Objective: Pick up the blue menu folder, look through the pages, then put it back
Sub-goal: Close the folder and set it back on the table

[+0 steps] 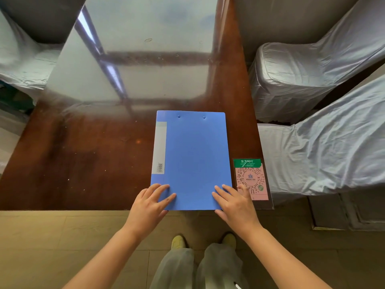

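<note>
Both hands are lying flat and open on the near end of the blue menu folder [192, 159], fingers spread and pressing down on its cover rather than gripping it. The left hand [149, 207] is resting on the folder's near left corner, its fingers [164, 191] pointing up and to the right across the blue cover. The right hand [236, 203] is covering the near right corner, with some fingers on the cover and the outermost ones reaching past the folder's edge onto the QR code card [251, 180] lying just beside it.

The folder is lying closed and flat on the surface [83, 155], its near edge sitting right along the surface's near edge. A pale label strip [160, 148] with a small barcode is running down its left side, and two small round marks are showing close to its far edge. The card, pink with a green header and sealed under a clear sheet, is touching or nearly touching the folder's right edge.

The dark brown surface is shining, with a bright window reflection spreading across its far half. Chairs draped in silvery grey covers [312, 84] are standing along the right side, and another covered chair [23, 65] is showing at far left. Below the hands, the person's light trousers and pale yellow shoes [178, 241] are showing above the tiled floor [62, 243].
</note>
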A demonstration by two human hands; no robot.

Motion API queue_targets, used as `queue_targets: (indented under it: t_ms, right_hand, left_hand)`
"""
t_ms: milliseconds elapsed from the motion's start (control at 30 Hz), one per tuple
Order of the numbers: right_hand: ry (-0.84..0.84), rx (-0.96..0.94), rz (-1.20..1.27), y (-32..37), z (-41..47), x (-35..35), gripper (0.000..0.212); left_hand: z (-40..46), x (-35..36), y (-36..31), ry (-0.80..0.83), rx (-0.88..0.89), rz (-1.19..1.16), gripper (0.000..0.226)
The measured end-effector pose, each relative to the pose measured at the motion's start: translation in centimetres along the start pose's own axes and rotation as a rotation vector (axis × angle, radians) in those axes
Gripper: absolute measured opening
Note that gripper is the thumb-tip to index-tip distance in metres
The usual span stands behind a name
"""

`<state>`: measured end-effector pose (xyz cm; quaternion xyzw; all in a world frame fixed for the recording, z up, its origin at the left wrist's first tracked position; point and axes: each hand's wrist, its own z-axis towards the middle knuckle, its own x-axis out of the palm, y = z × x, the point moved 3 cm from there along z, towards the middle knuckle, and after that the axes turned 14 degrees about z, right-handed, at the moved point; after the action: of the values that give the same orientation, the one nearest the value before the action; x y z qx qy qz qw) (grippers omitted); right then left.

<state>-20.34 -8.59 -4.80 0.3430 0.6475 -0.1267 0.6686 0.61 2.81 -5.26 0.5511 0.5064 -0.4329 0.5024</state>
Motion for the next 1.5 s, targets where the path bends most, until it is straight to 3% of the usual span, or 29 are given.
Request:
queue_targets:
  t_ms: [1500]
  right_hand:
    - [-0.071,-0.005,0.017,-0.74,-0.70,-0.27,0.052]
  left_hand:
    - [0.39,0.96,-0.26,-0.051,0.032,-0.046,0.063]
